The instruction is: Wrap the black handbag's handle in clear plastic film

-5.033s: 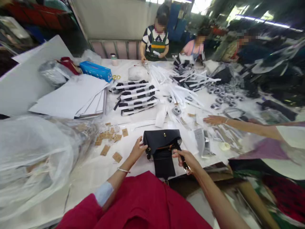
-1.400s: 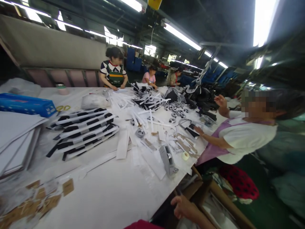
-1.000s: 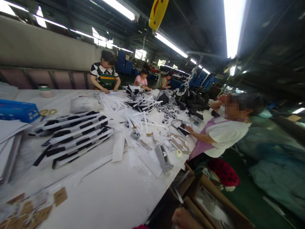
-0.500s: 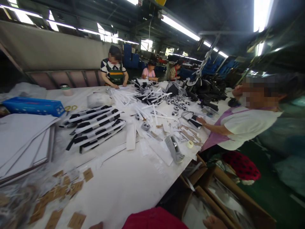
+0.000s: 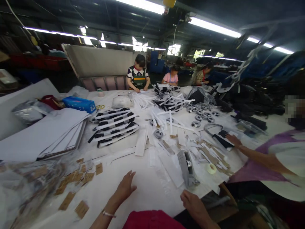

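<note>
My left hand (image 5: 125,187) hovers over the white tabletop (image 5: 147,190) with its fingers apart and nothing in it. A bracelet is on that wrist. My right hand (image 5: 192,203) is at the table's near edge with its fingers curled in; whether anything is inside them is hidden. Just beyond it stands a grey tape dispenser (image 5: 187,168). Left of my left hand lie several small brown card tags (image 5: 82,208) among clear plastic. Ahead are checkered black-and-white strips (image 5: 114,127) in a stack and a white paper strip (image 5: 141,142).
A co-worker's hand (image 5: 233,140) touches a black piece at the right. Several grey rolls (image 5: 197,121), a cream tape roll (image 5: 211,169) and brown-white strips (image 5: 212,154) lie nearby. White boards (image 5: 47,133) and a blue box (image 5: 79,104) are at the left. More people work across the table.
The view has swung right to left, so the table sits further right. Both my hands have risen into view from the bottom edge; my right hand has left the cardboard boxes.
</note>
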Motion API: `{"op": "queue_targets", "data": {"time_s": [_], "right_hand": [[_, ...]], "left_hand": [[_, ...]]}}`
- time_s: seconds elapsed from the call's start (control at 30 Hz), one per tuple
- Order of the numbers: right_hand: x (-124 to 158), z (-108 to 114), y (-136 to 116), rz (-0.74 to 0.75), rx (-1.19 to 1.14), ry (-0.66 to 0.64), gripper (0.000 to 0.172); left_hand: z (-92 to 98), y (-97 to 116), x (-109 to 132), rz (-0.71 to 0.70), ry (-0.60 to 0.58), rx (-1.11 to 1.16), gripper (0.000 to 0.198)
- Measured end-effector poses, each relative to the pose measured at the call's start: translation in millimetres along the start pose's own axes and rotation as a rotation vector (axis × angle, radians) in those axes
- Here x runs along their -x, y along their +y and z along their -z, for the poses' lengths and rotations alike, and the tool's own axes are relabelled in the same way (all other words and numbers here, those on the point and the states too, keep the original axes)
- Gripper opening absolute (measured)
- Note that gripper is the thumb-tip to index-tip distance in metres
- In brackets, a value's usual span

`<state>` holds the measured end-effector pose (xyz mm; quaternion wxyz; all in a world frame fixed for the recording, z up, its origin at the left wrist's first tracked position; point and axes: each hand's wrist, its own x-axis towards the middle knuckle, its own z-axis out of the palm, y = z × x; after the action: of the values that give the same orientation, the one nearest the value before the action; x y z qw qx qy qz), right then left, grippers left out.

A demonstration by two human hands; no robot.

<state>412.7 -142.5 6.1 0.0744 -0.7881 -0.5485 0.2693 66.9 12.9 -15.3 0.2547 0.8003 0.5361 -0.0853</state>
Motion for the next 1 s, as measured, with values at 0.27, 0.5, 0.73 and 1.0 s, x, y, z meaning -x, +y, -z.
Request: {"op": "queue_targets", "data": {"time_s": [0.27, 0.5, 0.73, 1.0], "right_hand": [[-70, 37, -29, 0.091, -0.225, -0.173, 0.026], [-162, 33, -107, 0.152, -0.696, -0.401, 0.017], [-257, -12, -204, -0.242, -0.902, -0.354, 0.053], [-281, -36, -214, -0.168, -0.818, -0.501, 0.024]], "left_hand": [[-26.2, 54, -36, 0.311, -0.178, -0.206, 0.122], [-70.7, 54, -42, 0.348, -0.075, -0.416, 0.138], [-85.4, 57, -47, 0.438, -0.067, -0.535, 0.15], [-97.2, 52, -45, 0.398, 0.157, -0.501, 0.108]]}}
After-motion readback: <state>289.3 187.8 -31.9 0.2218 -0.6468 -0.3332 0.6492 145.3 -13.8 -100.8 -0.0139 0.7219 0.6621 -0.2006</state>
